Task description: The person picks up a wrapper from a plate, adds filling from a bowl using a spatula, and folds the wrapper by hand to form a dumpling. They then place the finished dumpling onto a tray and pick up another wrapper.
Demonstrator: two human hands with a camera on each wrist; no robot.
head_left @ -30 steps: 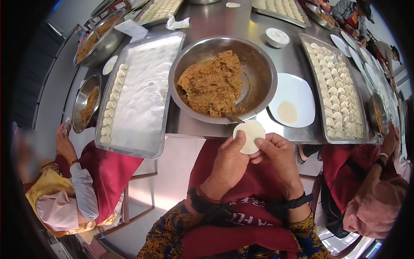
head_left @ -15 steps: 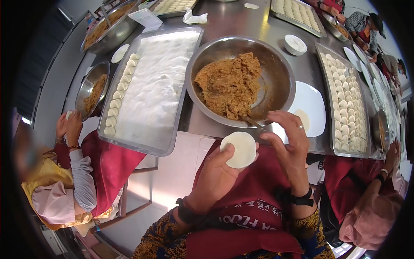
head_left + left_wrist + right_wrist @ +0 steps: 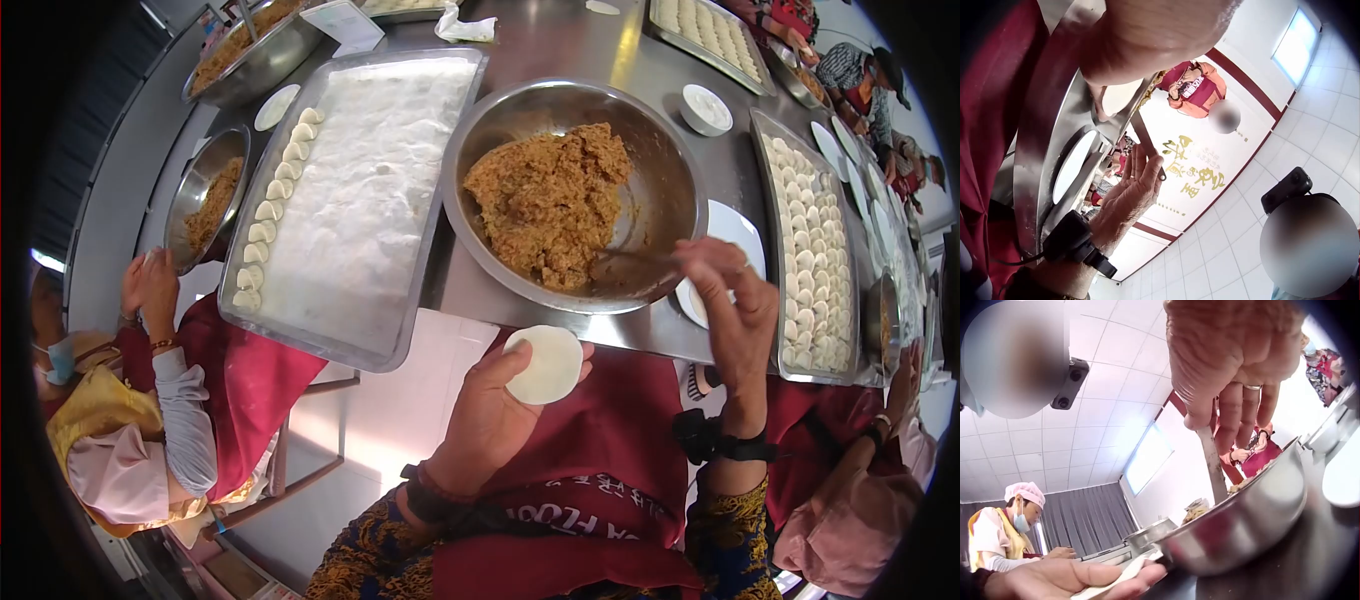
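Note:
A round, pale dumpling wrapper [image 3: 545, 365] lies across the fingers of my left hand [image 3: 485, 410], its edge held under the thumb. The hand is below the near rim of the steel bowl [image 3: 655, 205]. My right hand [image 3: 738, 310] pinches the handle of a flat metal spatula [image 3: 635, 257] over the bowl's right side. The spatula's lower end reaches the mound of brown filling [image 3: 550, 200]. In the right wrist view, the spatula blade [image 3: 1213, 469] slants down past the bowl's rim. The left wrist view shows the handle's holed end projecting beyond my right fingers.
Left of the bowl is a floured tray [image 3: 370, 200] with a row of dumplings [image 3: 263, 232]. A white plate [image 3: 735, 235] lies partly behind my right hand. A full dumpling tray [image 3: 810, 250] stands farther right, beside a small white bowl [image 3: 706, 110]. People sit on both sides.
My right hand has let go of the wrapper, moved right and up to the bowl, and taken hold of the spatula. The left hand keeps the wrapper, slightly lower and to the left.

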